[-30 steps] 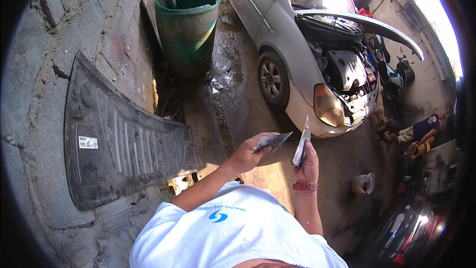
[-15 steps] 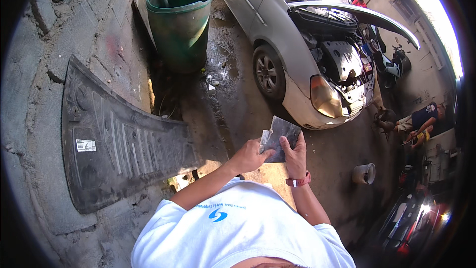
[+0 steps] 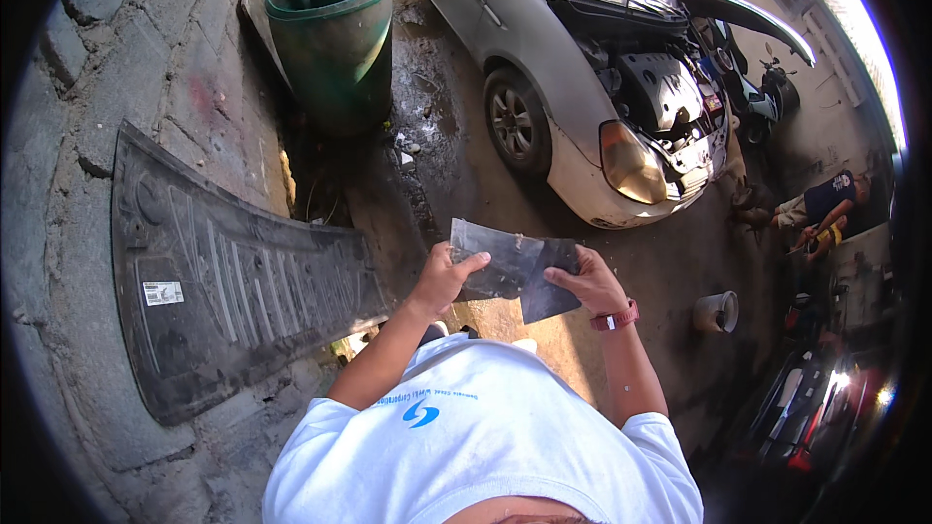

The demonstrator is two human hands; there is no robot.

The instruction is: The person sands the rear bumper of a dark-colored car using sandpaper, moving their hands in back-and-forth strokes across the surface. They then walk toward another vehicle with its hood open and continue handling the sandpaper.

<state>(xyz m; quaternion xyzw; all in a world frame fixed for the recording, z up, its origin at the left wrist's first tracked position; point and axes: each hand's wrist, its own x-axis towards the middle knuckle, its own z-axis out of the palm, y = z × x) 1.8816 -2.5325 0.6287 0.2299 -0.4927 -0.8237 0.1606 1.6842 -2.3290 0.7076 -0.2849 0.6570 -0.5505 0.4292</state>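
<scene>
In front of my chest I hold a worn dark grey sheet (image 3: 515, 264), stiff like sandpaper, with a ragged upper edge and paler scuffs. It spreads between both hands, its right part angled lower than its left; whether it is one piece or two overlapping ones I cannot tell. My left hand (image 3: 445, 278) pinches the left end, thumb on top and fingers behind. At the right end, my right hand (image 3: 590, 283) grips with its thumb across the face. A red watch (image 3: 615, 317) circles my right wrist.
Ahead stands a silver car (image 3: 563, 126) with its hood up. A green drum (image 3: 330, 58) holds a pole by the block wall (image 3: 146, 68). A black ribbed panel (image 3: 243, 281) leans at left. At right are a bucket (image 3: 715, 311), a seated person (image 3: 825, 204) and motorcycles (image 3: 806, 408).
My hands have moved apart, and the sheet, compact before, now stretches wider between them. My left hand has gone left and up, my right hand slightly right.
</scene>
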